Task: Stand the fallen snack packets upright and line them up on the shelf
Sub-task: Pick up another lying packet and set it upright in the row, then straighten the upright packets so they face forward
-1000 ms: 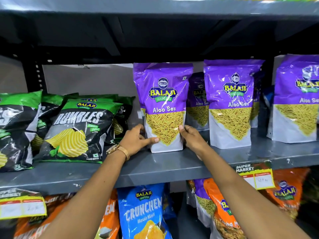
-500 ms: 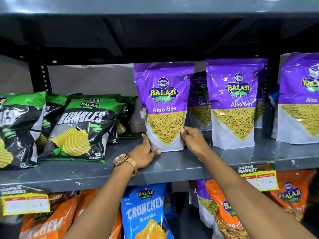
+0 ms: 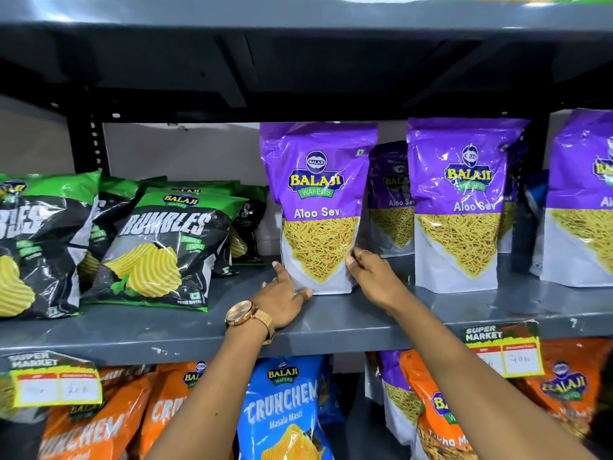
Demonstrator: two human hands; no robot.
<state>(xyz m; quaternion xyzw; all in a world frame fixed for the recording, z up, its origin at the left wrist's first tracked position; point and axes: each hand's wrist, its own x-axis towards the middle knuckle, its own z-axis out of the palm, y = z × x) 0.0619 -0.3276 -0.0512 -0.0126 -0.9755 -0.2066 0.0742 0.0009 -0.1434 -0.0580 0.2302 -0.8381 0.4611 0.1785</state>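
A purple Aloo Sev packet stands upright on the grey shelf, left of two more upright purple packets; another purple packet stands behind. My left hand, with a gold watch on the wrist, lies flat on the shelf against the packet's lower left corner, fingers apart. My right hand pinches the packet's lower right edge. Green-and-black Rumbles chip bags lean back on the left part of the shelf.
A shelf board runs close overhead. A black upright post stands at the back left. Orange and blue Crunchem bags fill the shelf below. Yellow price tags hang on the front lip.
My left hand slid down from the packet's side to rest flat on the shelf by its base. The packet shifted slightly back and right. My right hand stayed on the right edge.
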